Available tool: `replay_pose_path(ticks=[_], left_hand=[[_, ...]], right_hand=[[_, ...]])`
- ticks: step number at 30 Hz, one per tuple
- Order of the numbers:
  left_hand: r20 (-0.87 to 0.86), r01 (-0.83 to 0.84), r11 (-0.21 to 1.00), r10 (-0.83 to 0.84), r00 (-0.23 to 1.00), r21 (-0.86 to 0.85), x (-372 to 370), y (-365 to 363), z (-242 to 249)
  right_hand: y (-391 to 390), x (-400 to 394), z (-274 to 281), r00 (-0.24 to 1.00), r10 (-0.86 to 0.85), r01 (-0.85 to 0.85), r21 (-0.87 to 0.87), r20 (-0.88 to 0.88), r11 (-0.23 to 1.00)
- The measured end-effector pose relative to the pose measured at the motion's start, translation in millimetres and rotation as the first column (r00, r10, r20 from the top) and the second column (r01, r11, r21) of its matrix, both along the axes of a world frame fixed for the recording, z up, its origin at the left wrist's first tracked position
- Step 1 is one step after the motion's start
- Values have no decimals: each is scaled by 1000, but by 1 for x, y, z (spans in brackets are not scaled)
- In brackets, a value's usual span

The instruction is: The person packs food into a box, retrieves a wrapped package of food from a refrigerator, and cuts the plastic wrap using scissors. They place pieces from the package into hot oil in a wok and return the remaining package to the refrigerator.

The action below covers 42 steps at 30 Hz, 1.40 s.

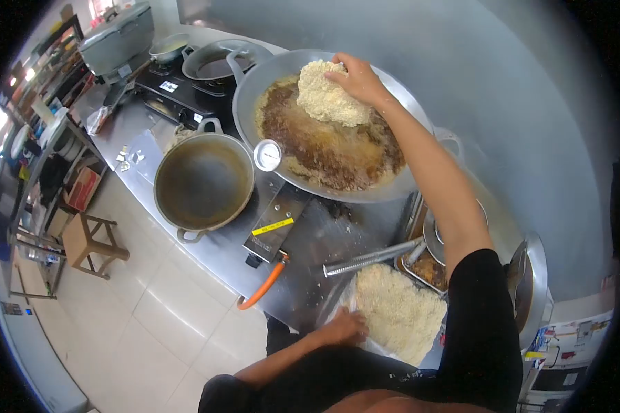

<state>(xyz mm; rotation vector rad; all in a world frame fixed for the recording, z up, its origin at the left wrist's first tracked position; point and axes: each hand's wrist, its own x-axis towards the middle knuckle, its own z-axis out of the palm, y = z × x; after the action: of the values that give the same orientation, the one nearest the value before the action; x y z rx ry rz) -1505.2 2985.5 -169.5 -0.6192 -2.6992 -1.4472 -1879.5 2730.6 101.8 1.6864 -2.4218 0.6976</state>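
My right hand [357,79] grips the edge of a large, flat breaded cutlet [327,96], thickly coated in pale crumbs. It holds the cutlet tilted over a wide metal wok [246,113] of bubbling brown oil [324,155]. The cutlet's lower edge is at the oil; whether it dips in is hard to tell. Close to my body, my left hand [344,327] has its fingers curled at the edge of a clear plastic sheet [348,299]. Another crumb-coated piece [399,313] lies there, flat beside that hand. A dial thermometer [267,155] sits at the wok's near left rim.
An empty-looking smaller wok [203,182] stands left of the oil. Below are a gas burner [275,227], an orange hose [263,286] and long metal tongs [372,259]. A tray of browned food [427,270] sits under my right arm. A wooden stool [93,241] stands on the floor.
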Motion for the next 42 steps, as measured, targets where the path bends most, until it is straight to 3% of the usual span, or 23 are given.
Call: replay_pose_path(ticks=[4, 10, 13, 16, 19, 22, 25, 26, 28, 30, 31, 34, 37, 38, 40, 42], left_hand=[[-42, -7, 999, 5, 999, -51, 0, 6, -15], [-28, 14, 996, -16, 999, -93, -3, 13, -28], [-33, 11, 998, -13, 999, -65, -4, 17, -36], [-59, -24, 982, 12, 998, -190, -5, 31, -65], [21, 25, 990, -22, 1000, -136, -1, 7, -11], [-22, 12, 993, -14, 1000, -120, -2, 7, -12], [-15, 31, 990, -33, 999, -139, -1, 1, 6], [-93, 2, 993, -13, 996, -121, -2, 1, 3], [-227, -50, 997, 35, 973, -61, -1, 6, -9], [-167, -13, 991, -10, 986, -136, 2, -4, 21], [2, 57, 970, -59, 998, -236, 3, -7, 31], [29, 48, 986, -44, 999, -163, 6, -11, 62], [-54, -44, 996, 40, 998, -83, 9, -7, 72], [-56, -54, 995, 49, 997, -85, 10, -5, 75], [-73, -74, 992, 67, 995, -106, 9, -3, 81], [-57, -77, 989, 70, 996, -126, 11, -1, 81]], right_hand=[[-42, -42, -27, 1000, 12, -10, 86, -24, 996], [-39, -51, -38, 988, -153, 149, 289, -8, 946], [-30, -68, -46, 951, -266, 306, 376, -156, 875], [-10, -60, -31, 885, -365, 448, 311, -289, 839], [10, -77, -3, 910, -296, 366, 232, -289, 901], [44, -42, 62, 914, -224, 277, 118, -338, 953], [101, 3, 122, 927, -59, 19, -110, -370, 994], [129, 29, 141, 931, -18, -55, -190, -364, 980], [185, 76, 169, 956, 23, -115, -301, -292, 947], [242, 118, 180, 982, -20, -40, -312, -188, 949], [270, 132, 169, 991, -56, 17, -309, -117, 951], [343, 158, 98, 936, 24, 12, -99, 350, 995], [380, 165, -23, 860, -130, -47, 329, 493, 943], [387, 170, -69, 834, -304, 33, 508, 460, 861], [405, 171, -180, 953, -209, 114, 376, 220, 919], [398, 182, -214, 959, -211, 152, 284, 190, 947]])
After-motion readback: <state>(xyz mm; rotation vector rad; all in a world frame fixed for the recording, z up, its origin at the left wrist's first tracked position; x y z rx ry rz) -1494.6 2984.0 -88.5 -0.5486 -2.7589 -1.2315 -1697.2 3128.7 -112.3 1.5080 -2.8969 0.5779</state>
